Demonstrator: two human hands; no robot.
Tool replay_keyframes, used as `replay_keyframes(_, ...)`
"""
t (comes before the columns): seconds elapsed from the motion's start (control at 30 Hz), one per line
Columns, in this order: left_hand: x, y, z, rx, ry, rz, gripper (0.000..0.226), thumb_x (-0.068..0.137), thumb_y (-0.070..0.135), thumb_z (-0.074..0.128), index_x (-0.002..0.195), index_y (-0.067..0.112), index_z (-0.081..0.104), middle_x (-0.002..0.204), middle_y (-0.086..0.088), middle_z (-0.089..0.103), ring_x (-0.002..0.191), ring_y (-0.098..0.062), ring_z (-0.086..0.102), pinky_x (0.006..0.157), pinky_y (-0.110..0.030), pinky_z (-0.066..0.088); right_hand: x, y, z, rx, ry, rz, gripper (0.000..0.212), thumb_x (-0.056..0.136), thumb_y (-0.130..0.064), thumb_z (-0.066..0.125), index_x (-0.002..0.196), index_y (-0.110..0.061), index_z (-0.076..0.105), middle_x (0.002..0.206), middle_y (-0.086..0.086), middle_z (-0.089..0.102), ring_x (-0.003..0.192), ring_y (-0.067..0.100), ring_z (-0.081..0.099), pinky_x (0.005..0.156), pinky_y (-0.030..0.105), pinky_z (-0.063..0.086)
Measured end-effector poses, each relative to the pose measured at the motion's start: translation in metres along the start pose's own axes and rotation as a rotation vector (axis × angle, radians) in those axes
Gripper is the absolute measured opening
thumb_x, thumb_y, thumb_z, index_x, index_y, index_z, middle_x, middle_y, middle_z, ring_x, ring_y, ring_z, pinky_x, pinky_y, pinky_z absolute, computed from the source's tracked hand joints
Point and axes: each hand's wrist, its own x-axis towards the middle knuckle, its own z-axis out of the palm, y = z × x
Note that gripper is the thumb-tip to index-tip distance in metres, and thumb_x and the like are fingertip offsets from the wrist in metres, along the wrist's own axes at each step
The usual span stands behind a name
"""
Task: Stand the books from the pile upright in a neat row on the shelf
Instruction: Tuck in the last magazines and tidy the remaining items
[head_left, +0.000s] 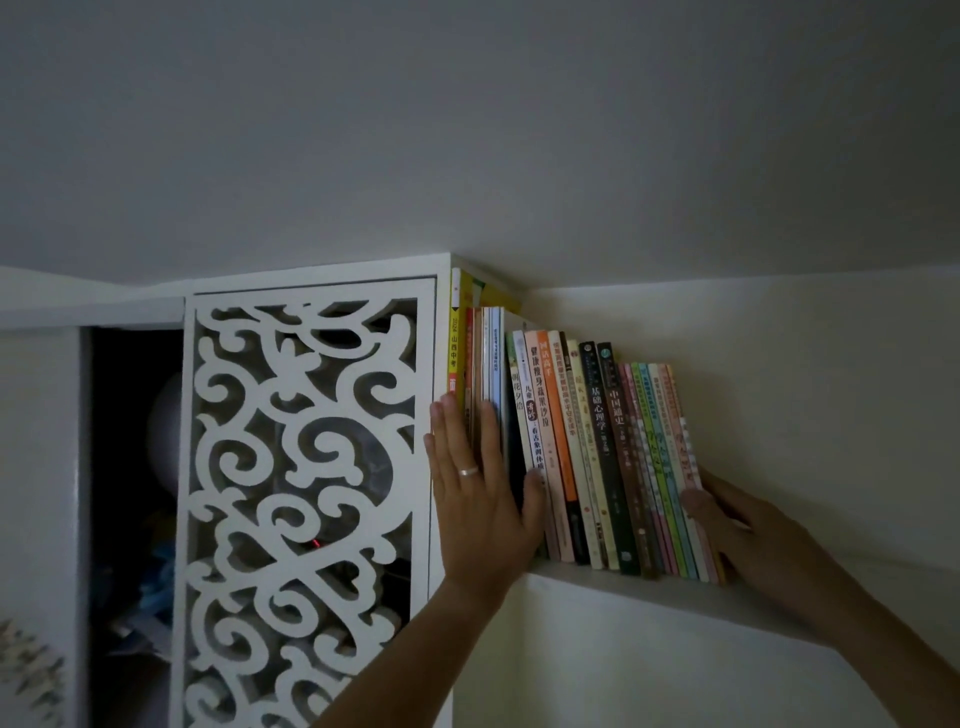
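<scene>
Books (597, 457) standing in a row on the shelf (675, 597), leaning a bit left. Left hand (480, 499) flat, fingers straight on the spines at the cabinet (306, 493) end. Right hand (737, 525) cupped against the last book, probably just pressing. Bare shelf off to the right.

The room is dim, lit with a grey, even light. A plain white wall (467, 130) fills the upper part of the view. Below and left of it stands a white cabinet (441, 270) with a scroll-cut fretwork door (301, 493). Left of that door an open compartment (130, 467) is dark, its contents unclear.
</scene>
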Motion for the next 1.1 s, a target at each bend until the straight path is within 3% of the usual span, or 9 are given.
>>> replay_keyframes(0.1, -0.002, -0.003, -0.003, 0.012, -0.025, 0.012, 0.077, 0.102, 0.049, 0.041, 0.162, 0.005, 0.022, 0.171, -0.022, 0.0, 0.16, -0.039, 0.001, 0.128, -0.058, 0.011, -0.008, -0.004, -0.002, 0.026, -0.076, 0.014, 0.064, 0.093, -0.071, 0.037, 0.153, -0.058, 0.022, 0.145, -0.014, 0.056, 0.11, 0.009, 0.058, 0.101, 0.032, 0.046)
replay_keyframes(0.27, -0.003, -0.004, -0.002, 0.044, -0.062, 0.013, 0.082, 0.101, 0.052, 0.044, 0.163, 0.006, 0.017, 0.172, -0.021, -0.005, 0.16, -0.039, -0.003, 0.128, -0.059, 0.01, -0.015, -0.009, -0.003, -0.06, -0.248, -0.044, 0.091, 0.093, -0.056, 0.058, 0.156, -0.052, -0.008, 0.156, -0.017, 0.041, 0.124, 0.001, 0.05, 0.108, 0.029, 0.041)
replay_keyframes(0.37, -0.005, 0.001, -0.004, 0.049, -0.081, 0.039, 0.078, 0.103, 0.045, 0.048, 0.163, 0.006, 0.018, 0.173, -0.018, -0.002, 0.16, -0.036, -0.002, 0.128, -0.059, 0.01, -0.017, -0.012, -0.005, -0.037, -0.232, -0.06, 0.094, 0.089, -0.059, 0.059, 0.157, -0.051, -0.006, 0.157, -0.015, 0.041, 0.124, 0.0, 0.049, 0.105, 0.026, 0.039)
replay_keyframes(0.5, 0.0, 0.008, -0.008, 0.004, -0.151, 0.31, 0.07, 0.104, 0.049, 0.043, 0.163, 0.015, 0.027, 0.173, -0.017, 0.004, 0.16, -0.035, 0.004, 0.127, -0.062, 0.011, -0.018, -0.01, -0.005, 0.071, -0.258, -0.064, 0.115, 0.072, -0.076, 0.073, 0.155, -0.058, -0.004, 0.153, -0.02, 0.042, 0.134, 0.007, 0.047, 0.114, 0.036, 0.039)
replay_keyframes(0.63, 0.006, 0.036, 0.003, -0.115, -0.247, 0.386, 0.083, 0.097, 0.063, 0.046, 0.164, 0.019, 0.024, 0.173, -0.016, -0.003, 0.16, -0.035, -0.003, 0.125, -0.067, 0.003, -0.012, -0.007, 0.004, 0.024, -0.215, -0.117, 0.129, 0.062, -0.066, 0.088, 0.155, -0.055, -0.001, 0.146, -0.026, 0.044, 0.129, 0.002, 0.05, 0.101, 0.021, 0.044)
replay_keyframes(0.7, 0.003, 0.044, 0.014, -0.089, -0.27, 0.363, 0.09, 0.095, 0.069, 0.05, 0.165, 0.021, 0.019, 0.173, -0.015, -0.007, 0.16, -0.036, -0.007, 0.124, -0.069, 0.003, -0.009, -0.004, 0.006, 0.04, -0.188, -0.14, 0.125, 0.064, -0.059, 0.09, 0.154, -0.053, 0.003, 0.144, -0.025, 0.046, 0.126, 0.0, 0.052, 0.091, 0.009, 0.043)
replay_keyframes(0.77, 0.002, 0.044, 0.021, -0.055, -0.272, 0.361, 0.093, 0.094, 0.07, 0.053, 0.165, 0.022, 0.016, 0.173, -0.015, -0.008, 0.159, -0.037, -0.008, 0.123, -0.07, 0.004, -0.006, -0.002, 0.007, 0.042, -0.182, -0.171, 0.119, 0.067, -0.055, 0.09, 0.15, -0.058, 0.004, 0.145, -0.027, 0.045, 0.129, -0.002, 0.051, 0.091, 0.006, 0.042)
replay_keyframes(0.9, 0.001, 0.043, 0.02, -0.046, -0.27, 0.378, 0.092, 0.096, 0.069, 0.051, 0.165, 0.021, 0.015, 0.173, -0.016, -0.008, 0.159, -0.038, -0.007, 0.123, -0.07, 0.005, -0.003, 0.0, 0.014, 0.04, -0.166, -0.222, 0.12, 0.066, -0.061, 0.088, 0.153, -0.054, 0.006, 0.153, -0.023, 0.04, 0.136, 0.003, 0.048, 0.11, 0.036, 0.048)
replay_keyframes(1.1, 0.0, 0.045, 0.018, -0.062, -0.258, 0.371, 0.089, 0.096, 0.069, 0.05, 0.165, 0.021, 0.018, 0.173, -0.015, -0.005, 0.16, -0.037, -0.006, 0.124, -0.067, 0.003, -0.001, -0.001, 0.016, 0.028, -0.135, -0.219, 0.123, 0.061, -0.068, 0.088, 0.153, -0.053, 0.008, 0.152, -0.018, 0.043, 0.135, 0.012, 0.051, 0.107, 0.046, 0.05)
